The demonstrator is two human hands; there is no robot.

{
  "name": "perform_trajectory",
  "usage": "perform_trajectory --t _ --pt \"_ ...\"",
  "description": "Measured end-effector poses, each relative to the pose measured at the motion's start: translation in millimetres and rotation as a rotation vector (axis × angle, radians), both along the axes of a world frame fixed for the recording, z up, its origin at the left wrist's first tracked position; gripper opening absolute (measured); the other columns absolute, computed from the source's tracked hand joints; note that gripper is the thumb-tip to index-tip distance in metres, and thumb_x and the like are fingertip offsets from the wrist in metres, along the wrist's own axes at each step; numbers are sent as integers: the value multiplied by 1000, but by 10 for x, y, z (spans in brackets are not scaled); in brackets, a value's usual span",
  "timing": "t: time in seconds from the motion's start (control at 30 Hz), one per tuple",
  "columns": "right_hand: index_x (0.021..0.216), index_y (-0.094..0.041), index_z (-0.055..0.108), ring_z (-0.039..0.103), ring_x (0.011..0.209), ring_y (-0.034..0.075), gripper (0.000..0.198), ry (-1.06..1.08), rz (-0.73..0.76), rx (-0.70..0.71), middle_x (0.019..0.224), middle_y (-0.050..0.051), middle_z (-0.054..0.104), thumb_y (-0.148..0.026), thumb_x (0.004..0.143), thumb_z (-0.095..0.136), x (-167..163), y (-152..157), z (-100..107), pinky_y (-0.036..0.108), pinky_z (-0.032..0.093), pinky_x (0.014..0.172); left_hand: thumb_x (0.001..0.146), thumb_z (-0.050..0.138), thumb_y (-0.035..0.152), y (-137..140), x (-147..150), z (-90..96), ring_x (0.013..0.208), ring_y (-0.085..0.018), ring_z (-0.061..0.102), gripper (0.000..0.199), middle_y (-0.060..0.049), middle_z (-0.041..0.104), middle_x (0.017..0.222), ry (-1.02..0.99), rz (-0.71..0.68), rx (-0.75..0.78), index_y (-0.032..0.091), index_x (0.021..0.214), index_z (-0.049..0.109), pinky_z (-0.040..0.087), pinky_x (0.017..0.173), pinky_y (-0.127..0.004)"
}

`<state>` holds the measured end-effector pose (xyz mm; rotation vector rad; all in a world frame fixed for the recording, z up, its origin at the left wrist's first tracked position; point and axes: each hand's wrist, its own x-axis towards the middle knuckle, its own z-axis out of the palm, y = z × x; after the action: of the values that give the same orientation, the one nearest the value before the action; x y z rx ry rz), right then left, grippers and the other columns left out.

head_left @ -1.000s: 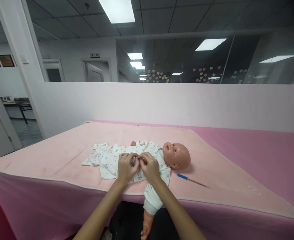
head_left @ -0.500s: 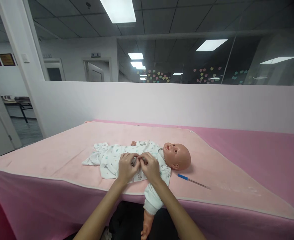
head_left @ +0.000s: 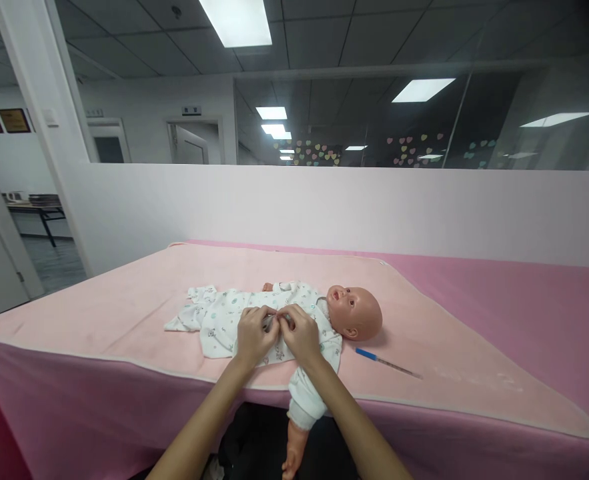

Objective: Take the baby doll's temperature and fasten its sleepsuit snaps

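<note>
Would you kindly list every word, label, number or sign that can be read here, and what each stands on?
No text can be read.
Sign above the open doorway: characters too blurred to read.
Fainter sign to its left: too faint.
Two wall plaques: too small and dark.
Blue-ended stick: any markings too small.
White printed shirt: small prints, no legible lettering.

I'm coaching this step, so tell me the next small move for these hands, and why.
Probably a gentle pinch and press by the left hand and right hand on the front of the printed garment that the doll wears. Both hands are curled close together over it. What lies between them is largely hidden, so this is only a judgement.
</note>
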<state>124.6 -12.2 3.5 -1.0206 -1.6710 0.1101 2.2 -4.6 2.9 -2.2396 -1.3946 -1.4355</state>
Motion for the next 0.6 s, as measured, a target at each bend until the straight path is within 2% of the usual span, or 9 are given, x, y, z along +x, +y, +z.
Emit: perform_trajectory --t 0.43,0.6 --pt "80 -21 61 54 65 12 22 15 -2 0 79 0 61 -13 75 41 -7 6 -19 22 38 60 75 48 20 -23 27 33 74 -16 54 8 1 61 77 45 -3 -28 21 80 54 37 74 -31" --pt "81 -21 60 54 63 12 20 24 -15 4 77 0 62 -16 76 42 -7 16 -16 23 38 59 75 50 22 -24 16 35 70 -15 54 7 2 61 72 -27 -9 -45 21 77 55 38 73 -31"
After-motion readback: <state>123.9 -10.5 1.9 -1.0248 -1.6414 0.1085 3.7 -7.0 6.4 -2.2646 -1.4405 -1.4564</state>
